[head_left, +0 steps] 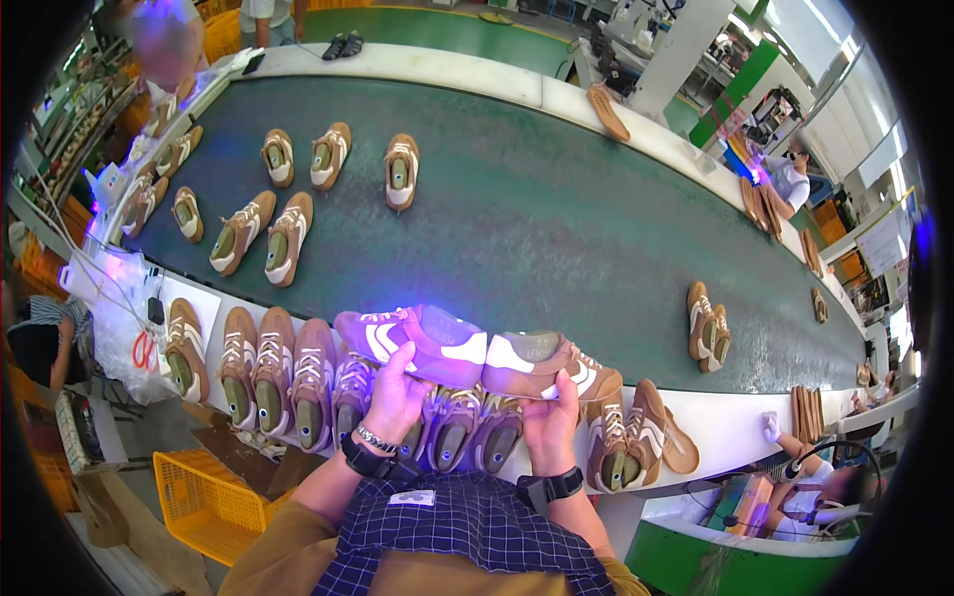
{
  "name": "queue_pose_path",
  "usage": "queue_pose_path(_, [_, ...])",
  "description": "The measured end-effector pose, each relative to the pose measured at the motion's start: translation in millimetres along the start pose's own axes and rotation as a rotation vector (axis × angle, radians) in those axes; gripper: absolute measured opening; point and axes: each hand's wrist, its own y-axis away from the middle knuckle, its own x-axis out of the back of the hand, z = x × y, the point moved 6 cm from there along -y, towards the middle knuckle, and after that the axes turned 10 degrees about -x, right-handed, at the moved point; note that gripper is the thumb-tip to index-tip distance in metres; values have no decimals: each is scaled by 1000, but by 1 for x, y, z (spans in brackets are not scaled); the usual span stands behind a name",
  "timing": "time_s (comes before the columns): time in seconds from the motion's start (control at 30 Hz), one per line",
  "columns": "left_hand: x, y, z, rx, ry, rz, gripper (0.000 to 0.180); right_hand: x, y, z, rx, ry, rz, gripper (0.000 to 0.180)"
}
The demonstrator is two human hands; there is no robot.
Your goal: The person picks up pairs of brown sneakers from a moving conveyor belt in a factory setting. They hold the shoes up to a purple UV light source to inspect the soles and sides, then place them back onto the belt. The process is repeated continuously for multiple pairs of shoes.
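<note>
Under a violet-blue light I hold two sneakers heel to heel above the near ledge. My left hand (396,397) grips the left sneaker (412,343), whose toe points left. In my right hand (550,422) is the right sneaker (547,366), its toe pointing right. Both are brown with white stripes and white heel patches. Directly below them stands a row of similar brown sneakers (273,368) on the white ledge, partly hidden by my hands. A further pair of sneakers (626,437) stands right of my right hand, beside a loose tan sole (680,444).
A dark green conveyor belt (517,219) lies ahead, with several sneakers (288,238) at left and a pair (708,328) at right. Red-handled scissors (144,350) lie by clear plastic at left. A yellow crate (204,507) is low left. Co-workers sit around the belt.
</note>
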Motion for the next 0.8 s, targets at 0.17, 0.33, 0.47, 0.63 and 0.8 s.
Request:
queue_pose_path(0.17, [-1, 3, 8, -46, -96, -11, 31, -8, 5, -7, 41, 54, -52, 39])
queue_pose_path(0.33, [-3, 4, 14, -76, -141, -41, 31, -15, 9, -11, 64, 105, -71, 39])
queue_pose_path(0.47, [2, 2, 14, -76, -127, -54, 34, -15, 7, -10, 76, 135, -74, 40])
queue_pose_path(0.63, [-7, -1, 17, -26, -33, -91, 42, -13, -2, -2, -20, 36, -125, 47])
queue_pose_path(0.8, [-32, -46, 47, 79, 161, -250, 54, -16, -10, 14, -211, -47, -220, 54])
